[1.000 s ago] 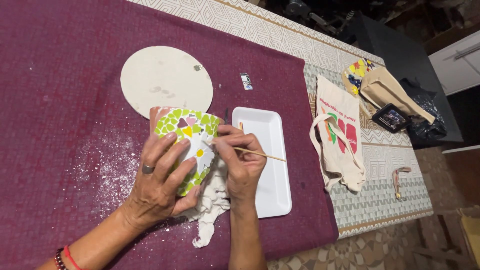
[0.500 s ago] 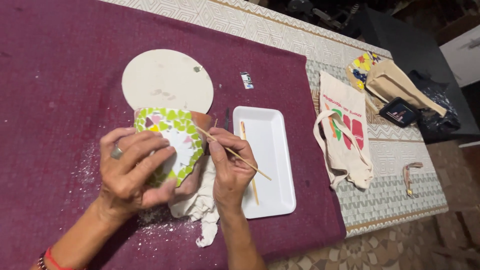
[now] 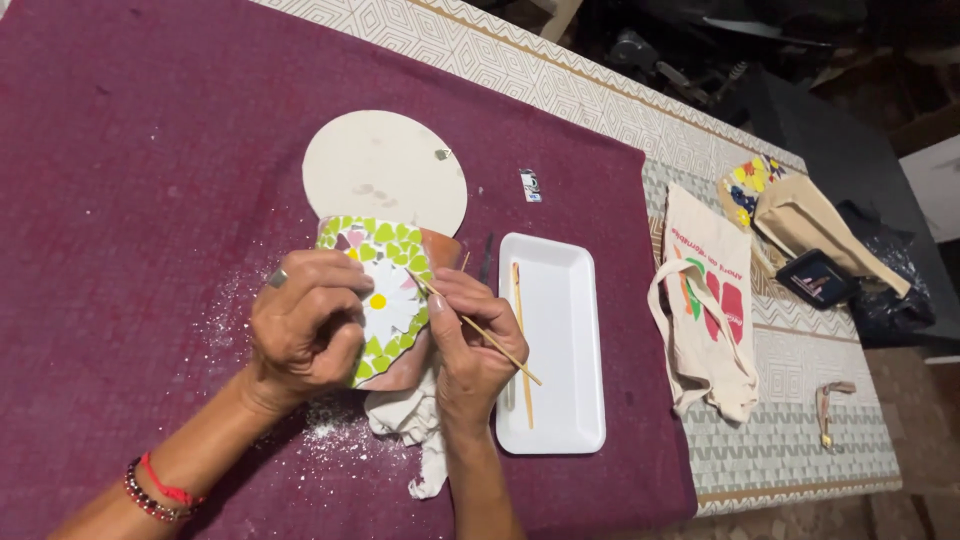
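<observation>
here the left hand (image 3: 305, 325) grips a mosaic pot (image 3: 385, 300), the right hand (image 3: 470, 345) pinches a wooden skewer (image 3: 480, 330); another stick (image 3: 522, 345) lies in the white tray (image 3: 570, 400).

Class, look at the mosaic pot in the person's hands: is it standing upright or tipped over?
Tipped. The mosaic pot lies on its side over a cloth, its daisy face upward, steadied by the left hand.

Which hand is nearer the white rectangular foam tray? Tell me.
Right. The right hand holds a thin wooden stick right beside the white rectangular foam tray; the left hand grips the mosaic pot, farther away.
</observation>
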